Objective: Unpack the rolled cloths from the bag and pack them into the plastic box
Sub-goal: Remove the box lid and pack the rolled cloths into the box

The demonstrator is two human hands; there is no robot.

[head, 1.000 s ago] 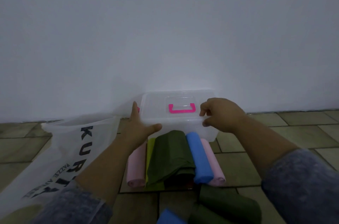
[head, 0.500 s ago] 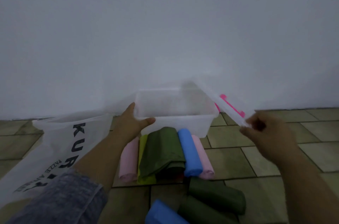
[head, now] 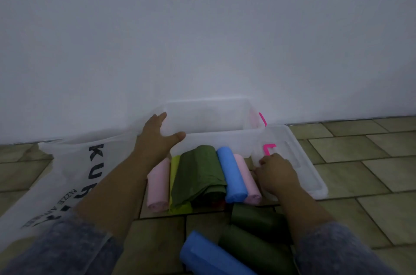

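A clear plastic box [head: 216,139] stands open against the wall, with nothing visible inside it. My left hand [head: 155,139] grips its left front corner. The clear lid [head: 299,162] with a pink handle lies flat on the floor to the right of the box, and my right hand [head: 274,173] rests on its near left edge, holding it. Rolled cloths lie in a row in front of the box: pink [head: 158,184], yellow-green, dark green [head: 198,173], blue [head: 231,175], pink [head: 245,175]. More rolls lie nearer me, a blue one [head: 207,256] and two dark green ones [head: 252,218].
A white plastic bag [head: 67,180] with black lettering lies flat on the floor at the left. The floor is tiled [head: 360,162]. A plain white wall rises directly behind the box.
My right hand lifted the lid off the box, carried it to the right and lowered it onto the floor beside the box. My left hand stayed on the box's left corner.
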